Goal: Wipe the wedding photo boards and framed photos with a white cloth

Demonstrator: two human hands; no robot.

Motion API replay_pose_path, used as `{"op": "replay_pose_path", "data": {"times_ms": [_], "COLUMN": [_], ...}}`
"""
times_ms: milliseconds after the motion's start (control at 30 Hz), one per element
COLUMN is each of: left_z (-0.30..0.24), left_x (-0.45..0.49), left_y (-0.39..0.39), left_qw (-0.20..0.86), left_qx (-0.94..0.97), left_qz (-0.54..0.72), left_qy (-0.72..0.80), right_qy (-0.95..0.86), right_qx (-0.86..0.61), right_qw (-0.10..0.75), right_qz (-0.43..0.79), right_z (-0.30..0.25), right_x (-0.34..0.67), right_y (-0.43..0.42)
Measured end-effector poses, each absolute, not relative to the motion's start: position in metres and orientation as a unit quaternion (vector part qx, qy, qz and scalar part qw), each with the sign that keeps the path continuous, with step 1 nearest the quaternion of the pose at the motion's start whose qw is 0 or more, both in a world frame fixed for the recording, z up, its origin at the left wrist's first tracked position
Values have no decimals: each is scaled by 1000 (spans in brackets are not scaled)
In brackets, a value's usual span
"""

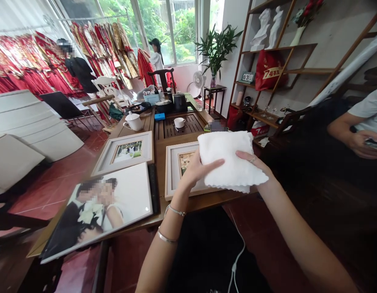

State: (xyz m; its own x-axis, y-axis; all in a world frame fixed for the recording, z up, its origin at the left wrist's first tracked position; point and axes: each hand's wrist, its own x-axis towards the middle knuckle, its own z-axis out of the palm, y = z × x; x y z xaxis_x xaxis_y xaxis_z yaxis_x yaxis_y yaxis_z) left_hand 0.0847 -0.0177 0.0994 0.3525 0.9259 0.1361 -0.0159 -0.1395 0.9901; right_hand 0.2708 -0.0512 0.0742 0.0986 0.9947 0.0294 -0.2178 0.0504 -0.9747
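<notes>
A folded white cloth (226, 148) with a scalloped edge is held up over the near edge of the wooden table. My left hand (197, 169) grips its left side, thumb on top and fingers hidden underneath. On the right side my right hand (254, 162) pinches it the same way, thumb across the top. Behind and below the cloth lies a framed picture (173, 171), partly covered by it. Farther left are a second framed picture (147, 148) and a large photo panel (135, 191) of a couple.
A slatted tea tray (166, 132) carries a white cup (179, 122). Nearby stand a white teapot (133, 121) and a dark kettle (179, 101). A person with a phone sits at right (365, 142). Shelves (298, 71) and garment racks line the room.
</notes>
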Motion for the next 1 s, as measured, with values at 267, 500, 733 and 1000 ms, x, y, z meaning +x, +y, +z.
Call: {"op": "replay_pose_path", "data": {"times_ms": [267, 500, 733, 1000], "left_z": [77, 68, 75, 43], "left_x": [101, 128, 58, 9], "left_y": [-34, -57, -60, -43], "left_qw": [500, 409, 160, 204], "left_qx": [520, 576, 678, 590], "left_qz": [569, 570, 435, 378], "left_qy": [395, 421, 570, 683], "right_qy": [-499, -368, -533, -856], "right_qx": [-362, -422, -497, -466], "right_qw": [633, 742, 681, 222], "right_qz": [470, 368, 73, 12], "right_z": [42, 34, 45, 42], "right_x": [253, 221, 290, 299], "right_y": [-81, -73, -46, -60]}}
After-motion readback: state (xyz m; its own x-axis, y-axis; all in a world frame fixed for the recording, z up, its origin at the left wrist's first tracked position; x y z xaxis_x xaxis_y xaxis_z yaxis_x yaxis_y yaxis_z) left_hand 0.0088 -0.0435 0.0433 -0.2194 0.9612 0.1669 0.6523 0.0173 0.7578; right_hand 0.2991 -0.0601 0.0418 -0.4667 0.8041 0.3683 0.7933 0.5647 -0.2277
